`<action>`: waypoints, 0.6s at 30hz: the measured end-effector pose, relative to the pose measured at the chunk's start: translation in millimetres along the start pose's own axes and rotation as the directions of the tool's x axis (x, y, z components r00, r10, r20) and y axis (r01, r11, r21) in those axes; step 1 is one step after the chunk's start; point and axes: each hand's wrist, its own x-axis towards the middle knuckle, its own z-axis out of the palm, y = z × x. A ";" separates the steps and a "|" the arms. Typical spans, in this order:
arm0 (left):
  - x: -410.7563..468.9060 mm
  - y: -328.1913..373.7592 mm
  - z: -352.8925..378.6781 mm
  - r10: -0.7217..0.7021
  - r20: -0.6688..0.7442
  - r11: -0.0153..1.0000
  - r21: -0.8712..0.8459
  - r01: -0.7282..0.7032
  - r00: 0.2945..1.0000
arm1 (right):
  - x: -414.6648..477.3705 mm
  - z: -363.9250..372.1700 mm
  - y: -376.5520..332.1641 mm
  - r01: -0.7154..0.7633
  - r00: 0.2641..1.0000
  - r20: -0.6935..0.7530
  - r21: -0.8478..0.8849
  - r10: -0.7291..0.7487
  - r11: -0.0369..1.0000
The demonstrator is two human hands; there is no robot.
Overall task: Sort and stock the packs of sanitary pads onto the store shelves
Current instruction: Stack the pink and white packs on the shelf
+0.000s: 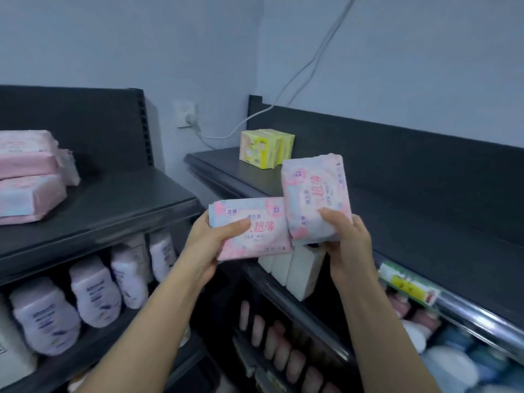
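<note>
Two pink sanitary pad packs are in my grasp. My left hand grips the flat pack with the thumb curled over its printed face. My right hand grips the upright pack with the thumb across its front. The packs touch at their inner edges, held in the air over the corner where the two shelf units meet. I judge this to be the sorting step, choosing a shelf for them. Matching pink packs lie stacked at the far left of the left top shelf, while the right top shelf carries only yellow packs at its far end. The next move probably calls for carrying both packs left and squaring them against that pink stack. Under the left top shelf stands a row of pale lotion bottles. White packs stand on edge just below my hands, and blurred blue and white goods fill the near right shelf.
</note>
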 end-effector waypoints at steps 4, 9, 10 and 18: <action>-24.4 -31.7 67.5 0.024 0.056 1.000 -0.004 -0.024 0.998 | -15.6 -75.7 -41.6 0.026 0.999 0.027 -0.168 -0.022 0.985; -53.0 -56.2 139.6 0.023 0.159 1.000 0.009 -0.025 0.987 | -44.4 -166.8 -101.9 0.131 0.977 0.206 -0.375 -0.055 0.918; -57.4 -59.9 154.3 0.022 0.191 1.000 0.017 -0.026 0.981 | -50.6 -180.7 -112.7 0.154 0.974 0.216 -0.395 -0.071 0.906; -84.8 -90.6 257.9 -0.042 0.495 0.997 0.075 0.005 0.868 | -99.1 -267.3 -169.7 0.202 0.917 -0.237 -0.416 -0.320 0.887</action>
